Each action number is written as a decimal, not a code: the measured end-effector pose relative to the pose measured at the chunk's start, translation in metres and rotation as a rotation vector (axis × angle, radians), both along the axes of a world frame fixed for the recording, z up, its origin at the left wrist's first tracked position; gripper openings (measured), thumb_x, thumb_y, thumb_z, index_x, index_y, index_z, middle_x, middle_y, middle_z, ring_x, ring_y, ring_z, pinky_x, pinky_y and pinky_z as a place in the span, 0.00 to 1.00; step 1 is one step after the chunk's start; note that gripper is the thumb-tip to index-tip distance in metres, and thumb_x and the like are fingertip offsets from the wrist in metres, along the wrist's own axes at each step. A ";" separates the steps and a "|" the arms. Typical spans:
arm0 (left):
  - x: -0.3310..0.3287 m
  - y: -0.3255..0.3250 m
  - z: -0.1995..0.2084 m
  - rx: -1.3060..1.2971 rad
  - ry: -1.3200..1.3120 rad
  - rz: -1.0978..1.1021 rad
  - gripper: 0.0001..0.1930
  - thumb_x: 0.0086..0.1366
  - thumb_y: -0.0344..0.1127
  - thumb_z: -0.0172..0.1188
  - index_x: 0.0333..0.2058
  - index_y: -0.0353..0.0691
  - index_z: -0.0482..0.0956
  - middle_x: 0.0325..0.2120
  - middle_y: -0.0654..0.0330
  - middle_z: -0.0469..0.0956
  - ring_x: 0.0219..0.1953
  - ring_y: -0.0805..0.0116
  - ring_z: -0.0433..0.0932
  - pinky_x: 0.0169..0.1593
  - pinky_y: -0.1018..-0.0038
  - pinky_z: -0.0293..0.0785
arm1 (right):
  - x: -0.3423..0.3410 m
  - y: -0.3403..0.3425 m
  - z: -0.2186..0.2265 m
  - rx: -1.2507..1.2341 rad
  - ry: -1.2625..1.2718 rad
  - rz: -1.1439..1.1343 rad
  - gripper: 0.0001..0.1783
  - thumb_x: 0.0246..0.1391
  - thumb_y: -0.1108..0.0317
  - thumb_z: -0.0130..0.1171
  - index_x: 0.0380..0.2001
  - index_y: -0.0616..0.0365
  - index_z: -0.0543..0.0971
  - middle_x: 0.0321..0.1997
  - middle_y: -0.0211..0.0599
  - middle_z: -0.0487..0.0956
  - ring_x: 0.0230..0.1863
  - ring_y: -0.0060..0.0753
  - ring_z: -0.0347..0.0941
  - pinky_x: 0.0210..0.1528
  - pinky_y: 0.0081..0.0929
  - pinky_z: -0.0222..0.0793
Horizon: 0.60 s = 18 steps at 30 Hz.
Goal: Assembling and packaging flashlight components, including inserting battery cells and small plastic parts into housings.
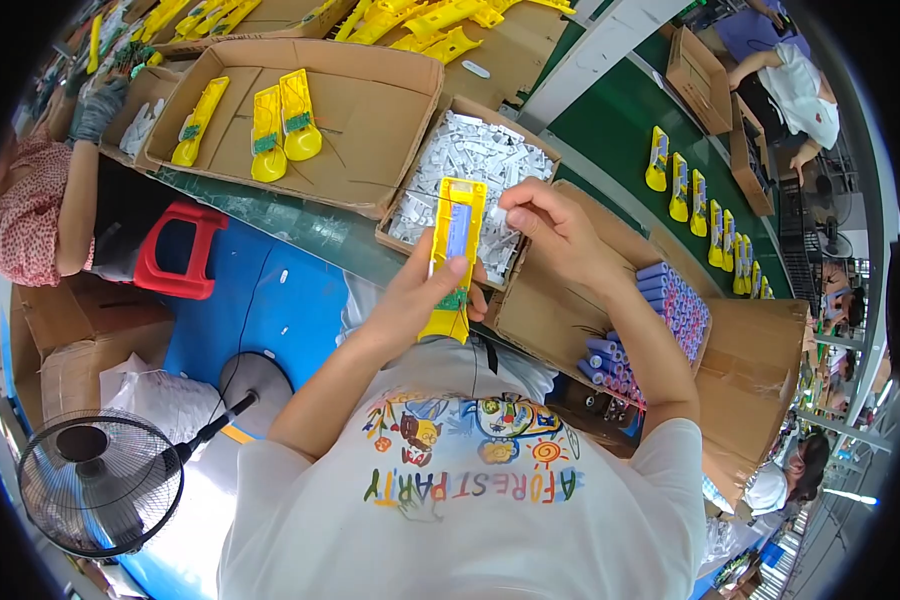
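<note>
My left hand (pixel 410 295) is closed around a yellow plastic casing half (pixel 475 205), held upright in front of my chest. A purple cylindrical battery (pixel 459 230) lies in its channel, and a green circuit board (pixel 454 299) sits lower down, partly behind my thumb. Thin dark wires trail from the casing. My right hand (pixel 560 235) is pinched just right of the casing's upper end, over a carton of small white plastic parts (pixel 460 140). Whatever is between its fingertips is too small to tell apart from the white parts behind.
A carton (pixel 370 165) at left holds yellow casings with boards. Purple batteries (pixel 670 305) fill a box by my right forearm. Yellow casings (pixel 679 188) line the green conveyor (pixel 610 130). A gloved co-worker's hand (pixel 98 108), red stool (pixel 175 250) and fan (pixel 100 480) are at left.
</note>
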<state>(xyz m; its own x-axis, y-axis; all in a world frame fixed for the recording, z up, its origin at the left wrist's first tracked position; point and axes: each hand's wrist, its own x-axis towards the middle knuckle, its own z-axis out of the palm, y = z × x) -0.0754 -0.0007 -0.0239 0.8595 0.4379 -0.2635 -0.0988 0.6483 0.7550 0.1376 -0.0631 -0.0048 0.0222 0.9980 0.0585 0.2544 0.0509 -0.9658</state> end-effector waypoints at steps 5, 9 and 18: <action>0.003 0.000 -0.004 0.182 0.021 -0.084 0.21 0.70 0.45 0.47 0.54 0.41 0.56 0.31 0.59 0.70 0.24 0.71 0.74 0.28 0.76 0.73 | -0.019 0.005 0.024 -0.122 -0.065 -0.217 0.12 0.55 0.73 0.58 0.43 0.59 0.72 0.36 0.28 0.70 0.36 0.13 0.65 0.35 0.14 0.64; 0.007 0.001 -0.001 0.187 -0.011 -0.114 0.22 0.70 0.47 0.47 0.54 0.40 0.56 0.29 0.60 0.69 0.22 0.73 0.73 0.26 0.77 0.71 | -0.021 0.011 0.026 0.005 -0.179 -0.346 0.14 0.53 0.73 0.61 0.43 0.59 0.73 0.30 0.27 0.71 0.31 0.13 0.66 0.30 0.14 0.63; -0.001 0.063 0.014 0.742 -0.050 -0.067 0.17 0.66 0.34 0.54 0.52 0.35 0.70 0.42 0.58 0.75 0.41 0.72 0.75 0.47 0.76 0.71 | 0.113 0.007 0.010 0.087 -0.288 -0.480 0.15 0.62 0.72 0.47 0.50 0.65 0.73 0.46 0.39 0.77 0.49 0.28 0.72 0.51 0.25 0.67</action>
<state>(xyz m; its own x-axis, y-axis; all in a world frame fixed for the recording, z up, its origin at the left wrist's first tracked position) -0.0761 0.0625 -0.0097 0.8940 0.4316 0.1204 -0.1223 -0.0235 0.9922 0.2505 -0.0559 0.0048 0.4434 0.8711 0.2110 0.5213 -0.0591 -0.8513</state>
